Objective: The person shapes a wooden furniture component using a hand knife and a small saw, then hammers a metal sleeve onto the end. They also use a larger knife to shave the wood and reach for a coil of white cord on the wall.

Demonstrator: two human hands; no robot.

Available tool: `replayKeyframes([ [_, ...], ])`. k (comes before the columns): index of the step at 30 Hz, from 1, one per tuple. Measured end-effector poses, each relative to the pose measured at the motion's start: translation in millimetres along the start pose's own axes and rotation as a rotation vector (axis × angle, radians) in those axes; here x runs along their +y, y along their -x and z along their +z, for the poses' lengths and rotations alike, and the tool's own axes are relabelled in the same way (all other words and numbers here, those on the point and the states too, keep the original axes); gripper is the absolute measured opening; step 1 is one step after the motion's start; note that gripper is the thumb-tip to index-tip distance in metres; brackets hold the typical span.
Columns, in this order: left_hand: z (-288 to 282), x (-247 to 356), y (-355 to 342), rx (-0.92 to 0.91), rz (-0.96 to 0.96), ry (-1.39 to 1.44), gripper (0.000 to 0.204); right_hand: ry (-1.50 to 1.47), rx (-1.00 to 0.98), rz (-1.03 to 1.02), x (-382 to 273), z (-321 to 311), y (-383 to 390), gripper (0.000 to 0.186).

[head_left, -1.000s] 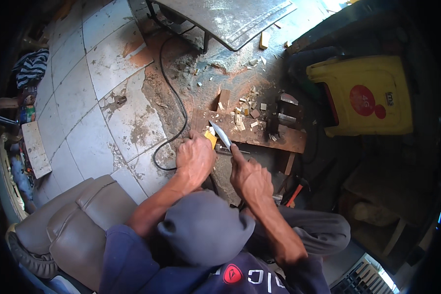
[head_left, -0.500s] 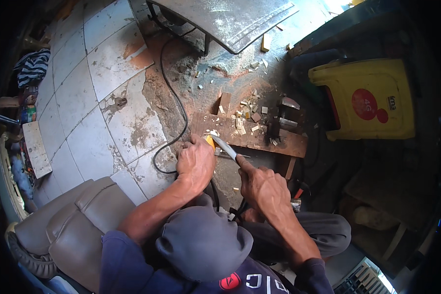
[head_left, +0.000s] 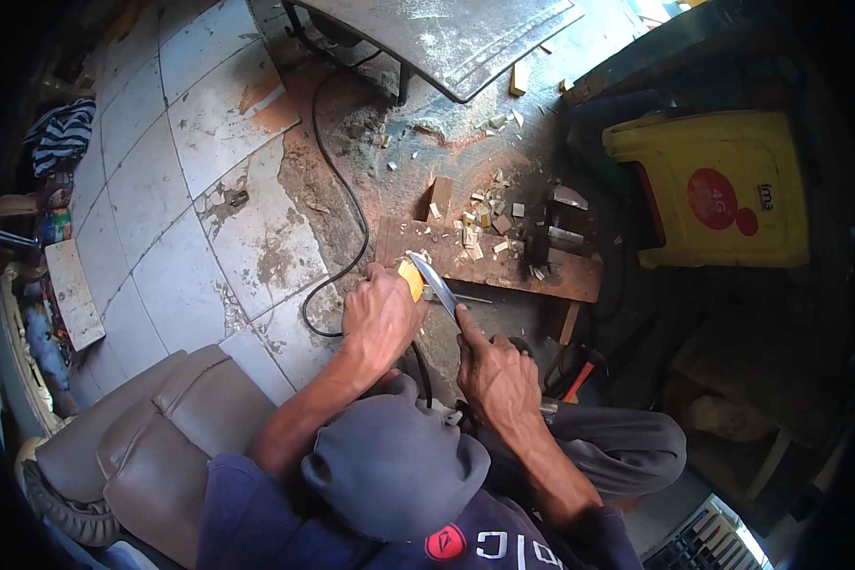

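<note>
My left hand (head_left: 380, 312) is closed on a small yellow wood block (head_left: 410, 280), holding it at the near left end of a low brown wooden bench (head_left: 503, 264). In my right hand (head_left: 501, 380) is a knife (head_left: 435, 283), its handle mostly hidden by the fingers. The blade points up and to the left, and its tip end lies along the right side of the block. Pale shavings lie on the bench just beyond the tip.
Wood chips (head_left: 475, 233) and a dark metal tool (head_left: 559, 228) lie on the bench. A black cable (head_left: 337, 180) winds along the broken tiles on the left. Beyond stands a metal-topped table (head_left: 437, 38). To the right are a yellow plastic piece (head_left: 722, 190) and an orange-handled tool (head_left: 579, 382).
My right hand has come slightly nearer and to the left with the knife, whose blade now stands steeper. More of the yellow wood block shows beside my left hand.
</note>
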State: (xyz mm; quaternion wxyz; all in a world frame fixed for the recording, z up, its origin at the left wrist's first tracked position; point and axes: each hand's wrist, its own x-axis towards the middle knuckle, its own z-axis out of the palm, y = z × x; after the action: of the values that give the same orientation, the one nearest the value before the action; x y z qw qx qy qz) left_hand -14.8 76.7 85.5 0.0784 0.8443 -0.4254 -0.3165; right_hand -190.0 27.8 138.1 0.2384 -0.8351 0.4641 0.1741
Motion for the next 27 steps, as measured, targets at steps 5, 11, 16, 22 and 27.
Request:
replayKeyframes([
  [5, -4, -4, -2, -0.074, 0.003, 0.053, 0.044, -0.068, -0.025, 0.047, 8, -4, -16, 0.045],
  [11, -2, -9, -1, -0.039, -0.048, 0.127, 0.051, 0.005, -0.007, -0.038, 20, -2, 11, 0.047],
  [16, -3, -5, 2, -0.028, -0.059, 0.089, 0.047, 0.002, -0.020, -0.012, 8, -4, 8, 0.047],
  [22, -3, -8, -4, -0.037, -0.077, 0.155, 0.056, -0.038, -0.017, 0.070, -2, 9, -21, 0.047],
  [27, -4, -20, -10, -0.153, -0.133, 0.250, 0.056, -0.042, -0.014, -0.010, 14, 5, 6, 0.046],
])
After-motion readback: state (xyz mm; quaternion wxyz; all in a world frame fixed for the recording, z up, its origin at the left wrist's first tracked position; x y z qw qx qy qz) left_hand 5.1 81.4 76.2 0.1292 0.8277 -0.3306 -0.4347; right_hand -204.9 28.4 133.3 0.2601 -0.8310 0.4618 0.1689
